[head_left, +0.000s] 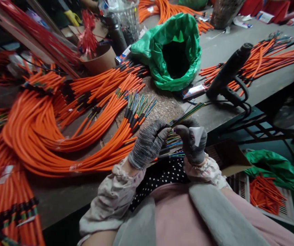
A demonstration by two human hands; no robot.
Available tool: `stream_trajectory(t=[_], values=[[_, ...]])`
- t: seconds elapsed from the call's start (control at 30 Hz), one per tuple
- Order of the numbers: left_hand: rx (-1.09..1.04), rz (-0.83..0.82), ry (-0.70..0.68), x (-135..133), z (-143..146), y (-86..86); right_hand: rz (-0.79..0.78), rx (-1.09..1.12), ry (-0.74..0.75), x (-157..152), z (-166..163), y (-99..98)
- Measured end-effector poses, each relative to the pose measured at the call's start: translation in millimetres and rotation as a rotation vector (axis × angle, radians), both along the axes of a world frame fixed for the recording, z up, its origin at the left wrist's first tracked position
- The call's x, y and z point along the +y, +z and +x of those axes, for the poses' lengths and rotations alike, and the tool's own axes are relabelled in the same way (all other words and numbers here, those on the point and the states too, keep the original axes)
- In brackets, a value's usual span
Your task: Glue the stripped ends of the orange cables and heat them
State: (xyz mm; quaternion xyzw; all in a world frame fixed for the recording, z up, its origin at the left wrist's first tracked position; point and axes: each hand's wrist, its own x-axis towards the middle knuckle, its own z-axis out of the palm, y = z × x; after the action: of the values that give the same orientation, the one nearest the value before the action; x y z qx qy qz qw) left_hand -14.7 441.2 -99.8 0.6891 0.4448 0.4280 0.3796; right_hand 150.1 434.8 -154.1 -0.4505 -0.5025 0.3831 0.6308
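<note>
My left hand (149,141), in a grey knit glove, is closed in a pinch on thin coloured wires (187,114) that fan up and to the right. Close beside it, my right hand (194,140), gloved too, pinches the same wires. A white scrap of paper or tape (197,135) sticks out at the right hand's fingers. Under and behind the hands lie more bared wire ends of orange cables (85,164), which curve away to the left. Another group of cable ends with black sleeves (134,118) rests just beyond my left hand.
A green plastic bag (159,73) stands mouth-up on the bench. A black heat gun (228,75) stands to its right, near more orange cables (267,61). At left back is a cardboard tub (100,61). Below right, a white crate (291,212) holds orange cut pieces (267,194).
</note>
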Motion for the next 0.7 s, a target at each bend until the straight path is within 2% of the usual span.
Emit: stream_trajectory(t=[0.1, 0.2, 0.33, 0.53, 0.7], values=[[-0.151, -0.115, 0.016, -6.1, 4.2, -10.0, 0.112, -0.201, -0.102, -3.1, 2.6, 6.5], [-0.293, -0.265, 0.035, -12.3, 5.8, -14.1, 0.238, -0.268, -0.123, -7.3, -1.9, 11.3], [-0.343, -0.247, 0.163, -18.4, 3.4, -12.3, 0.517, -0.460, -0.128, -14.1, -10.5, 20.2], [-0.393, -0.255, 0.094, -24.9, -9.7, -14.7, 0.567, -0.485, -0.094, -22.0, -13.0, 24.7], [-0.582, -0.327, 0.308, -22.6, -12.8, -15.9, 0.717, -0.584, 0.043, -29.2, -22.3, 24.8]])
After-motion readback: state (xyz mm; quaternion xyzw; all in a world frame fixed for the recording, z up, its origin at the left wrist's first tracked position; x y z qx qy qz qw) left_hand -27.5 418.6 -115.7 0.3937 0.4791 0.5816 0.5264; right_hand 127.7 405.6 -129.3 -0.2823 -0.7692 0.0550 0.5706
